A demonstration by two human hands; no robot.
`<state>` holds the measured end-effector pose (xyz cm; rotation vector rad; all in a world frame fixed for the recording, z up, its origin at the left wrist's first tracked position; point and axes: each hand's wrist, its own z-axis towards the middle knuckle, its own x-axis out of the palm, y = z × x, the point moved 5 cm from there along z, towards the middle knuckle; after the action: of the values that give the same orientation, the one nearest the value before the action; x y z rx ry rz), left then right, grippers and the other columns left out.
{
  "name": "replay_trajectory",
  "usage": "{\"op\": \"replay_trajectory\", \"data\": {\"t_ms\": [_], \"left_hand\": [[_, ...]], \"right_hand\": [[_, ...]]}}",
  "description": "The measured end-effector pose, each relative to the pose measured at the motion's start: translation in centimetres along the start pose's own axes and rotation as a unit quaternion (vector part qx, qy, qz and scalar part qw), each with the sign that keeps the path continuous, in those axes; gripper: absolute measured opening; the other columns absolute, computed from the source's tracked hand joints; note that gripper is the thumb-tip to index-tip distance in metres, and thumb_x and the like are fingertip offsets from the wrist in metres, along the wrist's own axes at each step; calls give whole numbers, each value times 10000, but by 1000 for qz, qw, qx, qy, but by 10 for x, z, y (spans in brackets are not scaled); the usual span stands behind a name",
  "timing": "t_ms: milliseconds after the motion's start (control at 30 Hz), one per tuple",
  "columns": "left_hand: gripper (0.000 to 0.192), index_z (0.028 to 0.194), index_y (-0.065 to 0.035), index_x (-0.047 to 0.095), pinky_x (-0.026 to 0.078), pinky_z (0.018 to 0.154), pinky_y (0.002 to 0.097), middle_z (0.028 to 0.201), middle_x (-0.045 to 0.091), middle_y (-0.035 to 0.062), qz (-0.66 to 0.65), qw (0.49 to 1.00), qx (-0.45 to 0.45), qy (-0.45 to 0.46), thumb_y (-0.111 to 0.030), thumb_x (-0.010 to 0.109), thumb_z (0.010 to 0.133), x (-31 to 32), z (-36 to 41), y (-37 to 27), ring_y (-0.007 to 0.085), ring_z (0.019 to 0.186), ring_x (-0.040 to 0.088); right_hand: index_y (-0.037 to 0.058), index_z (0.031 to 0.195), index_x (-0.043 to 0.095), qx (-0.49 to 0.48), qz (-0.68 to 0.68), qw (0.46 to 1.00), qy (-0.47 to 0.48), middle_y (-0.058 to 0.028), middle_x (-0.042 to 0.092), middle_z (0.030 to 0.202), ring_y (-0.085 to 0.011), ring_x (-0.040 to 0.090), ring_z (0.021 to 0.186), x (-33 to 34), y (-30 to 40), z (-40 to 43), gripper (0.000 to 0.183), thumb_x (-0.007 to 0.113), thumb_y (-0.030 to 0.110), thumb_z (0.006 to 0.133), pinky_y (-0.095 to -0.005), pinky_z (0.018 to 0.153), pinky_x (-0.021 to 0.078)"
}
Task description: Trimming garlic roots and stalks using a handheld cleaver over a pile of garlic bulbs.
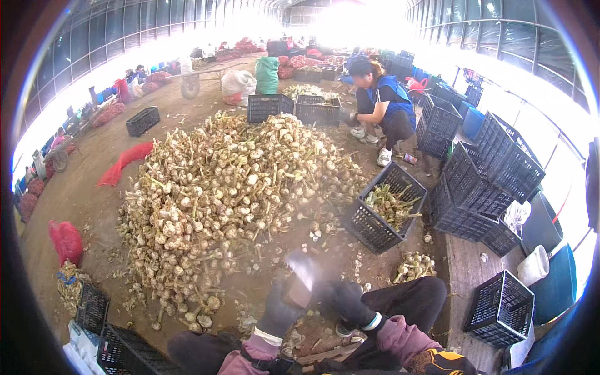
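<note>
My left hand [280, 302], in a dark glove with a pale cuff, is low in the middle of the view. Close on its right is my right hand [344, 300], also gloved and bent inward. A blurred, pale, shiny thing [301, 272] shows at the fingers of my left hand; I cannot tell what it is or which hand holds it. Beyond my hands rises a large heap of garlic bulbs [225, 187] with stems. A black plastic crate [375, 225] to the front right holds cut garlic stems [391, 204]. Beside my knee lies a small garlic pile [415, 267].
A person [386, 101] in a blue vest squats beyond the heap, near black crates [318, 112]. Stacked crates [483, 183] line the right, above a wooden board [468, 276] bearing another crate [501, 309]. Red mesh bags [65, 241] lie left; more crates [126, 349] stand lower left.
</note>
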<state>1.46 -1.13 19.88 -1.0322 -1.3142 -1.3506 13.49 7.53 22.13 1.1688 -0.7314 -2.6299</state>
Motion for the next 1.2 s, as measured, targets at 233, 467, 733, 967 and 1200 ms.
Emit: {"op": "replay_trajectory", "data": {"t_ms": [233,467,733,967,1200], "left_hand": [[705,1427,-46,365,416,1055,502,1371,476,168,261,963,37,-61,-544,484,943,-16,-7,-6,331,1240,495],[665,1425,-72,369,451,1026,481,1371,479,157,57,997,24,-41,-508,513,945,27,-20,13,322,1240,498],[591,1422,-143,407,468,1010,483,1348,515,132,77,991,64,-92,-500,497,959,0,-9,-14,315,1214,520],[631,1406,-58,412,412,1067,501,1387,483,166,57,990,69,-109,-507,472,966,-7,-12,-11,336,1266,484],[604,1390,-82,439,424,1048,516,1370,504,159,103,990,58,-80,-512,457,967,-3,-20,-7,338,1251,500]], "right_hand": [[40,1071,654,208,275,932,111,-137,661,864,-268,615,748,23,-38,-19,252,535,234,963,-397,695,487],[38,1087,645,12,-93,986,140,-174,676,903,-279,643,796,15,-9,-15,294,525,279,969,-421,751,497],[46,963,630,351,209,903,133,-39,617,799,-196,598,733,17,-46,-3,308,551,343,941,-324,650,455],[3,1017,632,221,167,958,69,-11,619,785,-113,551,712,21,-48,-24,362,540,351,976,-313,632,468],[55,981,675,409,155,885,159,-133,654,767,-213,649,758,22,-69,-29,337,505,347,985,-362,683,493]]}}
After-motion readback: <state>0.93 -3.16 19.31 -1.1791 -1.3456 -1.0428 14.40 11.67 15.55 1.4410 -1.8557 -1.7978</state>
